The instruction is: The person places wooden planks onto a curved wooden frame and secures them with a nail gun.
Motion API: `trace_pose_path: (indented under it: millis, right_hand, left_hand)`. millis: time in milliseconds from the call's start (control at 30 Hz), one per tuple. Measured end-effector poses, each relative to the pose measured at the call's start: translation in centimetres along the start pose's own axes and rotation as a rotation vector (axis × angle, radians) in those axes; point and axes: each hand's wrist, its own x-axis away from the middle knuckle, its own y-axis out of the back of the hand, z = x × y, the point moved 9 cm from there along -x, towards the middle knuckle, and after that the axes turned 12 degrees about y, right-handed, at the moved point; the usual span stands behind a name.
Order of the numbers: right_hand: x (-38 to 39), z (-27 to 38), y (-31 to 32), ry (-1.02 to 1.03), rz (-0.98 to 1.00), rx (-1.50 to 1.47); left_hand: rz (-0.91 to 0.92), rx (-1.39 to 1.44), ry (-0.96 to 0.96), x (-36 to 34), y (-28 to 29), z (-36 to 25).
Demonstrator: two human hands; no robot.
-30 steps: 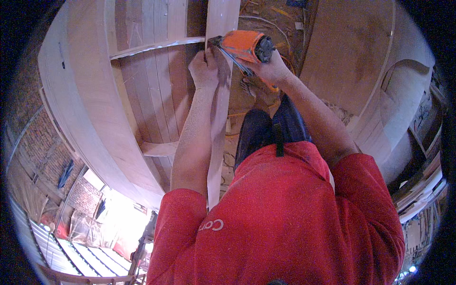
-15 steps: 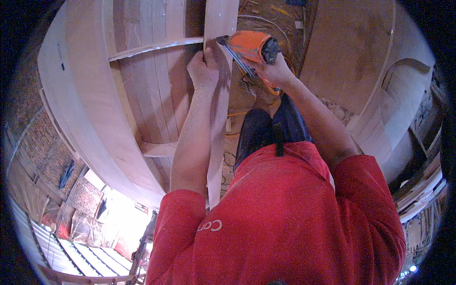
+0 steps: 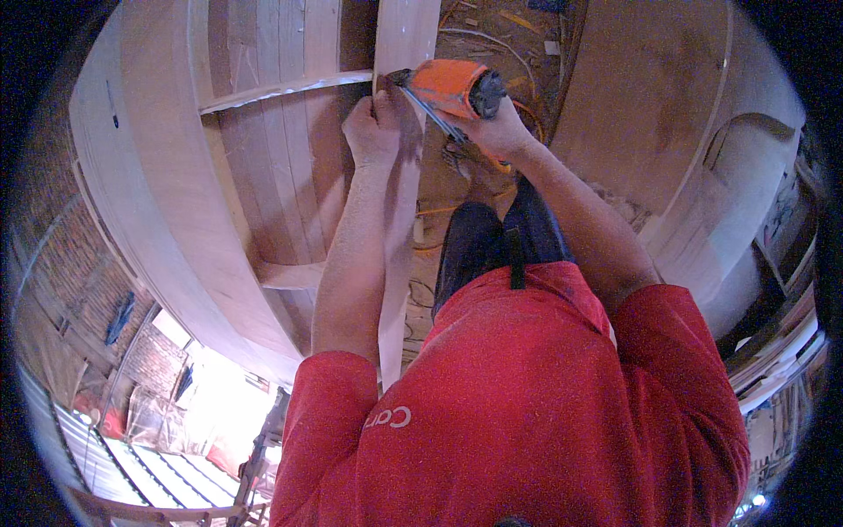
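My left hand (image 3: 372, 127) is closed on the near edge of a long, pale wooden board (image 3: 404, 31) that runs up the middle of the view. My right hand (image 3: 497, 127) grips an orange and black nail gun (image 3: 443, 83), its dark nose touching or very near that board just above my left hand. Left of the board is a curved wooden structure lined with planks (image 3: 277, 167), crossed by a pale rib (image 3: 290, 86) whose end meets the board near the gun's nose.
A large curved plywood panel (image 3: 645, 105) stands at the right. The littered floor (image 3: 465, 48) with hoses shows between, around my bare foot and dark-trousered legs. A brick wall (image 3: 162, 360), a bright opening and stacked timber (image 3: 781, 351) lie toward the rim.
My left hand and the board have shifted slightly to the left. The nail gun has moved a little left with my right hand, still at the board.
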Motion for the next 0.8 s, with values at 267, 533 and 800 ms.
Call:
trace_pose_path:
  millis: [267,533,800]
  right_hand:
    - [1.8,2.2,2.3,-0.131,-0.009,0.022]
    - [10.6,-0.6,15.8,-0.150,0.149,0.633]
    - [21.7,10.4,15.8,-0.118,-0.338,0.641]
  left_hand:
    - [-0.045,-0.006,0.089,0.2,0.3,0.6]
    - [-0.277,-0.148,-0.220,11.7,7.6,-0.3]
    - [-0.433,-0.024,-0.092,30.8,20.0,11.6]
